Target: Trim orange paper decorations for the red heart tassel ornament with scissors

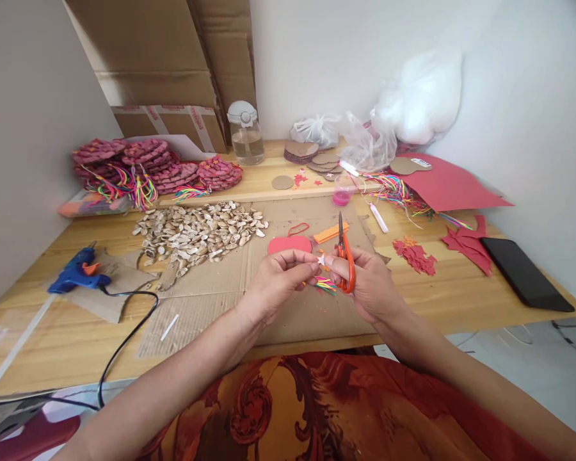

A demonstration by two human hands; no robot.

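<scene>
Over the cardboard sheet [206, 307], my left hand [288, 272] pinches a small white paper piece [321, 260], which looks star-shaped. My right hand [367, 278] is closed around orange-handled scissors [349, 262], blades pointing away from me, and its thumb also meets the white piece. Just behind my left fingers lies a red rounded piece [288, 244], with a thin red loop [298, 228] beyond it. An orange strip [329, 234] lies behind the scissors. Bright coloured strings [325, 285] show under my hands, partly hidden.
Left are a blue glue gun [81, 272] with a trailing cord and a heap of shells [206, 234]. Pink woven discs [148, 163] and a water bottle [247, 134] stand behind. Right are red scraps [414, 256], a phone [525, 272] and a pink-filled cup [342, 192].
</scene>
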